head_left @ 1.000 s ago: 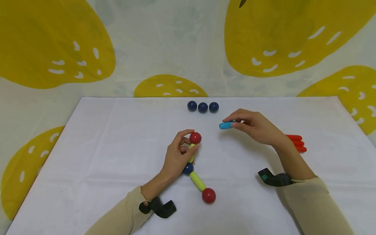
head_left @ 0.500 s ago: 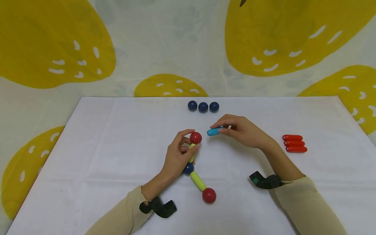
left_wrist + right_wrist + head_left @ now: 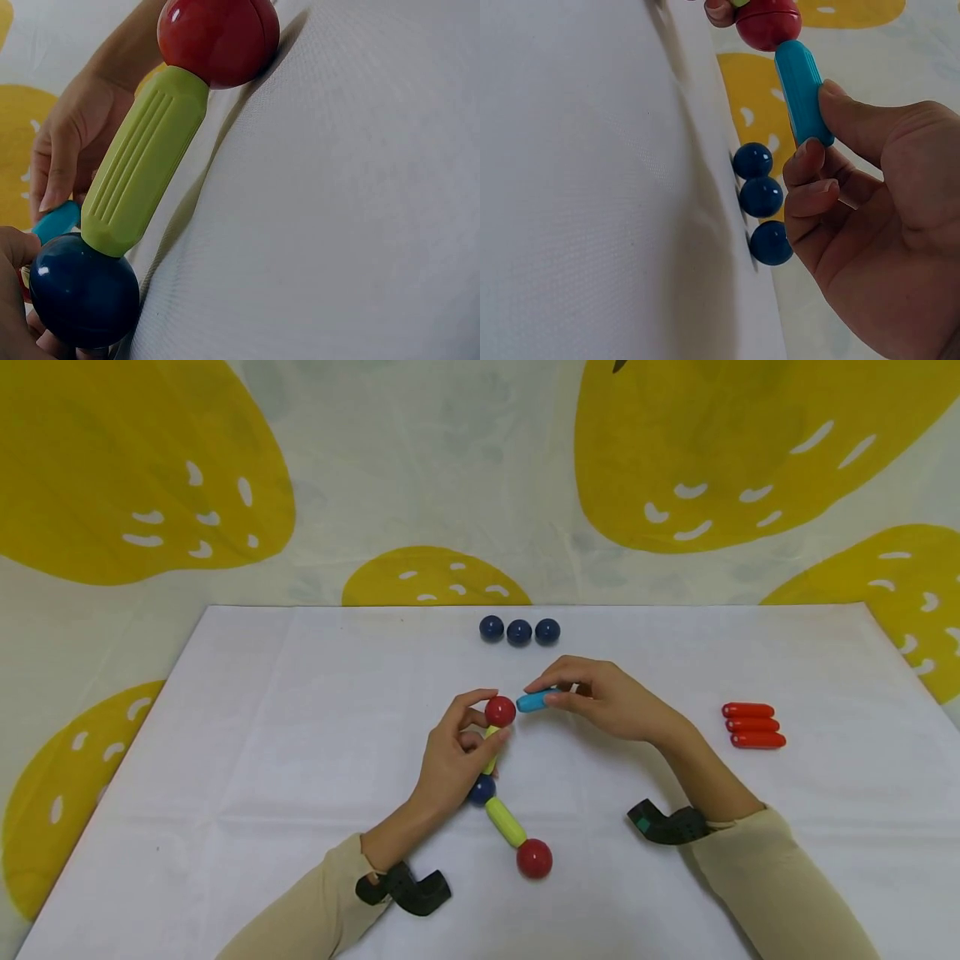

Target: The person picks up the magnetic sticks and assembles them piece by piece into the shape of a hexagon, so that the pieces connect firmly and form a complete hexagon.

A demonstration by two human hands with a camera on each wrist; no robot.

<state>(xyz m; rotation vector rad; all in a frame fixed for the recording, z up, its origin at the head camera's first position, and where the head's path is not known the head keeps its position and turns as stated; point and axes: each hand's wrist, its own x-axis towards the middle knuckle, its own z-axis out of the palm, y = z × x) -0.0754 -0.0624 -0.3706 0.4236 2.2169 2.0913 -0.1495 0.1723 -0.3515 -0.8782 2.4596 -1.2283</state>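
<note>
My left hand (image 3: 453,756) grips the far end of a chain of toy rods and balls, its fingers and thumb around a red ball (image 3: 500,711) and the yellow-green rod below it. From there the chain runs through a dark blue ball (image 3: 84,291) and a second yellow-green rod (image 3: 146,161) to another red ball (image 3: 534,858) nearer the front. Between thumb and fingers my right hand (image 3: 607,697) pinches a light blue rod (image 3: 804,91). The rod's tip is right at the side of the far red ball in the head and right wrist views.
Three dark blue balls (image 3: 519,632) stand in a row near the back edge of the white table (image 3: 300,718). On the right lie three red rods (image 3: 752,725) side by side. A patterned cloth (image 3: 450,460) hangs behind.
My right hand has moved left and slightly toward the front, bringing the light blue rod up to the far red ball. The left hand and its chain stay in place.
</note>
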